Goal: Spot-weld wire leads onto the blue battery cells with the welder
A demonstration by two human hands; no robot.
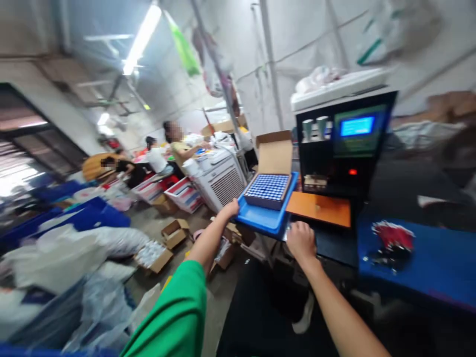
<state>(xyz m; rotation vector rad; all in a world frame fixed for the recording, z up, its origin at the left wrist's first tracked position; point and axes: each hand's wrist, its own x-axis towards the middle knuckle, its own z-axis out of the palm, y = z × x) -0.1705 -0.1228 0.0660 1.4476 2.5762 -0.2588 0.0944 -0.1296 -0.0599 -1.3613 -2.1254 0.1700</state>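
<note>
My left hand point(232, 209) is closed on the left front edge of a shallow blue tray point(256, 216). On the tray rests an open cardboard box point(273, 153) with its lid raised, packed with rows of small blue-and-white cylinders point(268, 186) that look like batteries. My right hand point(301, 242) has its fingers curled beside the tray's right front corner, just below the orange plate point(320, 208). A small shiny edge shows by those fingers, but what they grip is blurred and partly hidden.
A black machine point(334, 148) with a lit blue screen stands at right. Red items with metal parts point(394, 238) lie on a blue surface point(439, 263). Left of the tray is an air cooler point(226, 183); open cartons point(174, 233) and bags cover the floor. Several people sit farther back.
</note>
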